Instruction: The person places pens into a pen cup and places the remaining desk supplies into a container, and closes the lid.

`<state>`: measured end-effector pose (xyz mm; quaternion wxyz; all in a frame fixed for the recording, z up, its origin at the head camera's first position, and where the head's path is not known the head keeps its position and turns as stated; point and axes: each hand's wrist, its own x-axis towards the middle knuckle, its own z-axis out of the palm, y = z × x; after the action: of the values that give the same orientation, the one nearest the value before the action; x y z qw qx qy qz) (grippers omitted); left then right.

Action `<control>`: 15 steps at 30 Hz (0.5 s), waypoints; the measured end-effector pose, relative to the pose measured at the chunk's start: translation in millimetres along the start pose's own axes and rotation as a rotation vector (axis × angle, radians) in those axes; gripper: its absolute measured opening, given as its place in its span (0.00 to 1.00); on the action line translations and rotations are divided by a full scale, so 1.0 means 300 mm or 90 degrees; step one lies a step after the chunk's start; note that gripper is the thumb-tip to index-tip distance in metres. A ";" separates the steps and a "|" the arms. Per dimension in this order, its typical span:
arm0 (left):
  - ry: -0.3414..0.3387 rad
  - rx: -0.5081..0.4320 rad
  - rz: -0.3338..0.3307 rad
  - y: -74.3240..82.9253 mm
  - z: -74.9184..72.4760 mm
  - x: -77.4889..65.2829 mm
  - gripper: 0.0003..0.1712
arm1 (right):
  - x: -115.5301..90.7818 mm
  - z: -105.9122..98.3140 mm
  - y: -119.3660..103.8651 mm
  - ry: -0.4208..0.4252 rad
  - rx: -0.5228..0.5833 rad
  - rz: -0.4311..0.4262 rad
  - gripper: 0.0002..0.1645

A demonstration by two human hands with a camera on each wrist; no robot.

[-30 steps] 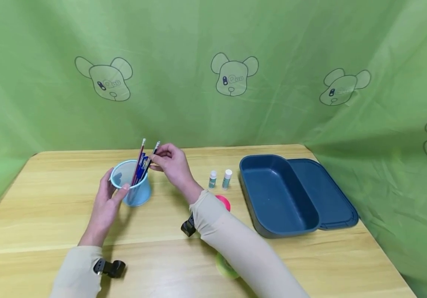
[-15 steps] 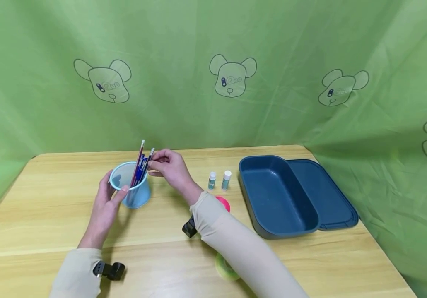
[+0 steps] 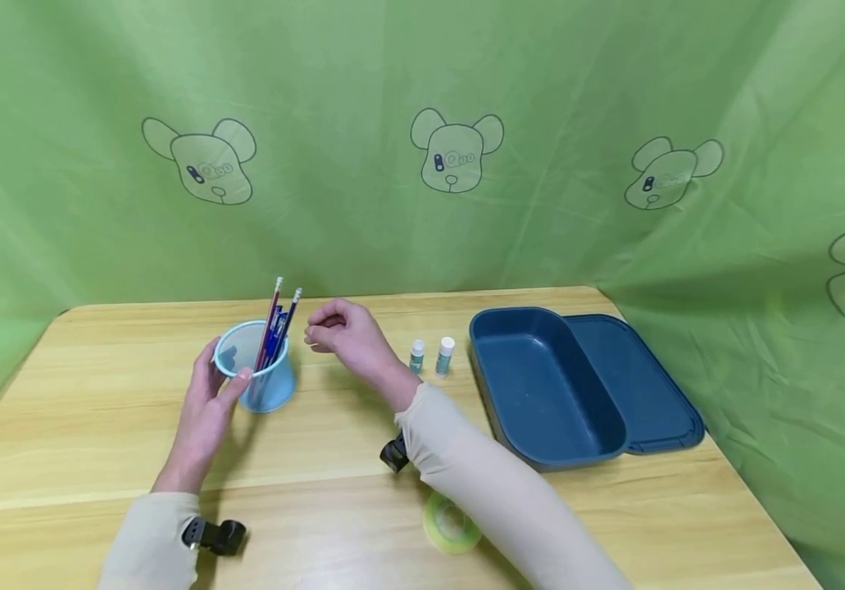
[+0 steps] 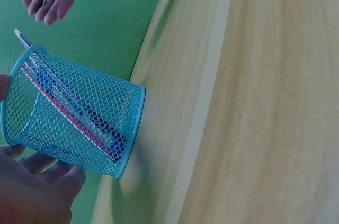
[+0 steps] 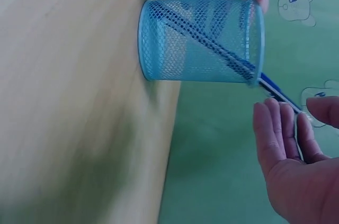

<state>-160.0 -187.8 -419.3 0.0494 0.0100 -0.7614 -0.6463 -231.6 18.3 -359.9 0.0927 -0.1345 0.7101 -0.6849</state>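
Note:
A light-blue mesh pen holder (image 3: 269,393) stands on the wooden table, left of centre. My left hand (image 3: 204,414) grips it from the left, thumb at the rim and fingers round the far side. Inside lean a red pencil (image 3: 269,321), a dark pencil (image 3: 292,312) and blue pens (image 3: 272,344), tilted towards the right rim. Just right of them hovers my right hand (image 3: 352,338), fingers loosely bent and holding nothing. In the right wrist view, the right hand's fingertips (image 5: 273,108) are close to the protruding pencil end (image 5: 290,102).
Two small glue sticks (image 3: 445,357) stand right of the right hand. Farther right is a dark-blue box (image 3: 540,401), its lid (image 3: 647,385) lying beside it. A green tape roll (image 3: 433,524) lies by the right sleeve. A green curtain (image 3: 363,229) hangs behind the table.
My right hand lowered the dark pencil into the pen holder, let go of it and drew back to the right. The left hand kept its hold. The sleeve now covers the pink thing.

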 end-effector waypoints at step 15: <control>-0.020 -0.004 -0.005 0.001 -0.015 -0.001 0.46 | -0.249 -0.203 -0.211 -0.056 -0.383 -0.013 0.10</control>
<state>-159.3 -192.0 -418.2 0.0350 0.0024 -0.7598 -0.6492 -176.0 98.4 -297.9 0.0723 -0.1925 0.8751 -0.4381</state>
